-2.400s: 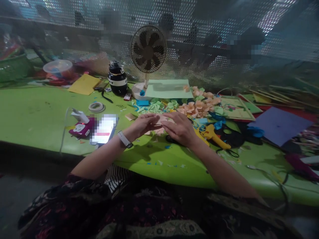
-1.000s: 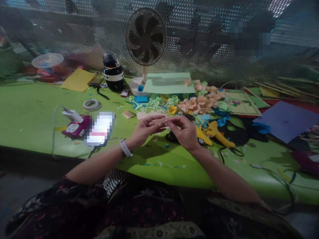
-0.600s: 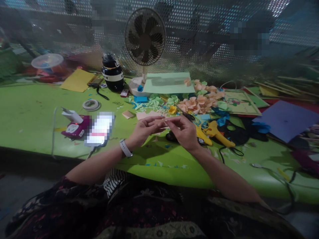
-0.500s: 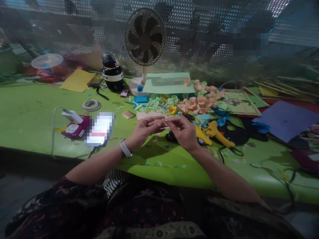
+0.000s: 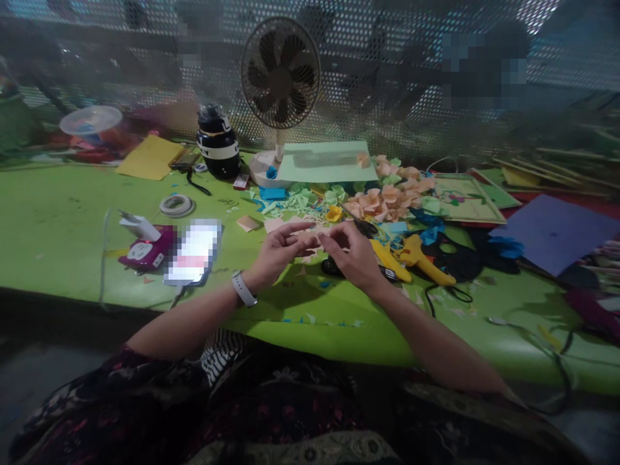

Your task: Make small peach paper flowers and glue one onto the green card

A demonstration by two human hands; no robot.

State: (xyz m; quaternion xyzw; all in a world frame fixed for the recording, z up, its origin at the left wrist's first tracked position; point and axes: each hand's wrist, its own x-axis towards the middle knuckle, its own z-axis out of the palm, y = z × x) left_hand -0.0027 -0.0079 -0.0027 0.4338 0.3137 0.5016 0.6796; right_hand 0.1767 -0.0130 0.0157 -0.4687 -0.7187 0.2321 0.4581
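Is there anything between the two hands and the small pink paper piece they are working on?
Nothing visible. The left hand and right hand meet above the green table, and their fingertips already pinch the small pink paper piece between them. The yellow glue gun lies aside, to the right.

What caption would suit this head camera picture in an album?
Both hands, left hand and right hand, pinch a small pale paper piece above a green table strewn with paper flowers.

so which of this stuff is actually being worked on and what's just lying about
In hand:
left hand
right hand
small pale paper piece pinched between them

Lying about:
desk fan
yellow glue gun
tape roll
peach paper flowers
purple sheet
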